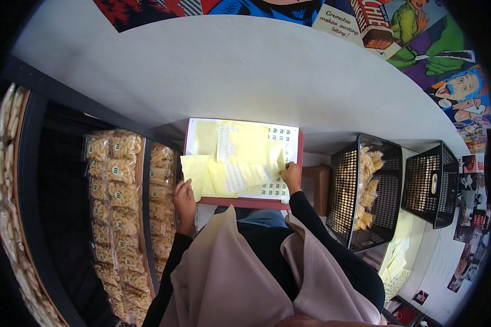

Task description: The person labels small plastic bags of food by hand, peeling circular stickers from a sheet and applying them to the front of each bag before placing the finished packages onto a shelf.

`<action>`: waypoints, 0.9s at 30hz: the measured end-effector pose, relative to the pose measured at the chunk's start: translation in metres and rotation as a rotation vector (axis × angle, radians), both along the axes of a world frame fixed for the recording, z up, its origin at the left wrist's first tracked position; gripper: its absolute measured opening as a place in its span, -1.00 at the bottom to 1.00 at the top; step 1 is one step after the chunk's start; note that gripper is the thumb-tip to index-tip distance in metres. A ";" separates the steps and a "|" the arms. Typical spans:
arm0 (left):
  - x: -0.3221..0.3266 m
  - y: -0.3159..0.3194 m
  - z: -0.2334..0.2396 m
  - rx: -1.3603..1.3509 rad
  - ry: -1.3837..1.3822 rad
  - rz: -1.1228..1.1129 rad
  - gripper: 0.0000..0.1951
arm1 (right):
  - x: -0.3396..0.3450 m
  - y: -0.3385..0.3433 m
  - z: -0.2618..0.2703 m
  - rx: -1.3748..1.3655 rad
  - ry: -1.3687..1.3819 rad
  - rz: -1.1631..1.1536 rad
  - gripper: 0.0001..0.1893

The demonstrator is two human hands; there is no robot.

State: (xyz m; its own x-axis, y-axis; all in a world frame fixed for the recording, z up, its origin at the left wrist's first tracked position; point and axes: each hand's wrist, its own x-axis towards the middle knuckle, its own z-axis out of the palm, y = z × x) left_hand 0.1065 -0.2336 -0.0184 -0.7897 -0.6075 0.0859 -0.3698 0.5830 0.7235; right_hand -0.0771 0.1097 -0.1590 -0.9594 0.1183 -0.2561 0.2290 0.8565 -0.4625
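Observation:
A small red-edged table (233, 201) stands before me, covered by white sheets of green-printed stickers (275, 189) and several yellow backing sheets (247, 143). Some yellow sheets bear rows of small printed labels (235, 178). My left hand (185, 200) is at the table's front left corner, its fingers at the edge of a loose yellow sheet (195, 173); whether they grip it is not plain. My right hand (291, 175) pinches the lower right edge of a curled yellow sheet (275, 157) above the stickers.
At left, racks hold clear bags of snacks (122, 196). Right of the table are a cardboard box (321, 190), a black plastic crate (386, 196) with snack bags and another black crate (446, 188). A white wall (229, 73) with posters rises behind the table.

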 end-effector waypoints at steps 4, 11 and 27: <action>-0.002 0.001 0.003 0.016 0.015 0.006 -0.77 | -0.002 0.006 0.007 -0.116 0.075 -0.079 -0.78; -0.006 0.001 0.001 0.032 -0.050 0.020 -0.78 | -0.010 0.033 0.070 -0.344 0.285 -0.241 -0.73; -0.007 -0.002 0.011 0.018 0.048 0.030 -0.77 | -0.019 -0.063 0.016 -0.777 0.210 -0.280 -0.56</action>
